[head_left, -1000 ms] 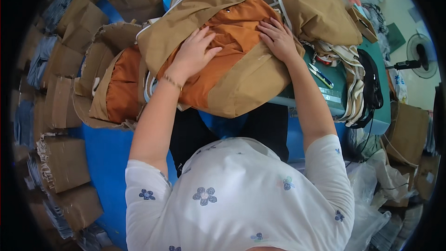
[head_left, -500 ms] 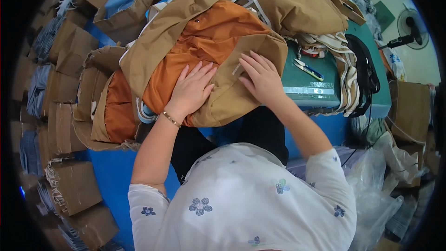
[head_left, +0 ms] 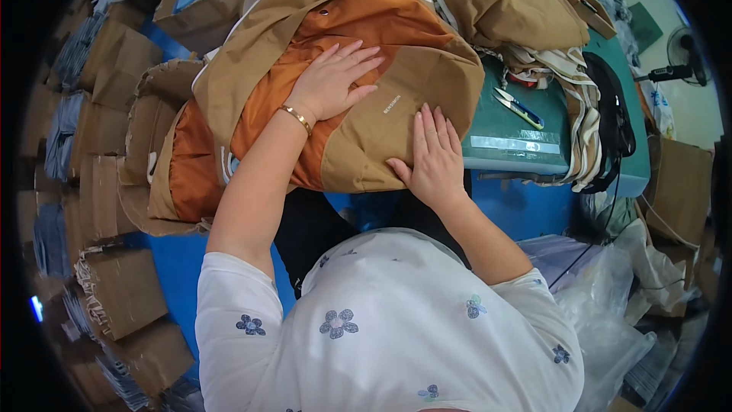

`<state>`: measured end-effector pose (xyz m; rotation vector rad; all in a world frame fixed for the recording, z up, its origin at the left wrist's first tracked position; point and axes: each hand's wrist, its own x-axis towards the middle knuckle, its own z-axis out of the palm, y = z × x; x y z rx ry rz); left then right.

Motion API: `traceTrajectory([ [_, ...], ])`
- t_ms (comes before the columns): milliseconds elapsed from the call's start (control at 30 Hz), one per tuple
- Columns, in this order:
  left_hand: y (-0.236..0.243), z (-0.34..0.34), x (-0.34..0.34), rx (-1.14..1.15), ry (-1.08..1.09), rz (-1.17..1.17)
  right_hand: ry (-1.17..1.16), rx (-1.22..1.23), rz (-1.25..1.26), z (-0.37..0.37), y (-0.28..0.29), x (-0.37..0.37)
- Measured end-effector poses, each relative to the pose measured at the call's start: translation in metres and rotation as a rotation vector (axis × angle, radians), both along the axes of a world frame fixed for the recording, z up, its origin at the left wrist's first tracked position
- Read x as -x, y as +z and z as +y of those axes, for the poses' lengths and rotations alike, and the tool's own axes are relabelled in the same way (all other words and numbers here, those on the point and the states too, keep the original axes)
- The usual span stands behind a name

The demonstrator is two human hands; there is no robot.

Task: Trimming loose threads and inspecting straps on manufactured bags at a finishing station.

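Note:
A tan and orange fabric bag [head_left: 412,84] lies over the near side of the green table, its near edge hanging over my lap. It has a metal eyelet, and a small line of print marks its tan panel. On the orange part rests my left hand [head_left: 333,82], palm down with the fingers spread. My right hand [head_left: 436,152] lies flat on the tan panel close to the near right edge, thumb held apart. Neither hand grips the cloth. To the right lies a pair of thread snips [head_left: 518,109] with blue and yellow-green parts.
More tan fabric [head_left: 511,8] is heaped behind the bag. Striped webbing [head_left: 583,130] and a black strap [head_left: 610,99] hang over the green table [head_left: 488,137] at right. An open carton [head_left: 160,114] with orange-and-tan pieces stands left. A fan [head_left: 682,53] is at far right.
My left hand has slid away from me over the orange cloth. My right hand has come nearer to me, toward the bag's near edge. The tan panel looks flatter and its print shows fully.

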<state>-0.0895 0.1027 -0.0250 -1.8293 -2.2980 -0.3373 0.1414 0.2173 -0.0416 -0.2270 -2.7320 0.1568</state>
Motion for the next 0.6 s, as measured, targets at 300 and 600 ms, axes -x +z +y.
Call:
traceTrajectory([
  [300,0.006,-0.007,-0.029,-0.004,0.114,-0.107,0.029,-0.024,0.002,0.001,0.003,0.002],
  [600,0.007,-0.033,-0.04,0.009,-0.064,-0.101,0.056,0.003,-0.034,0.005,0.009,-0.005],
])
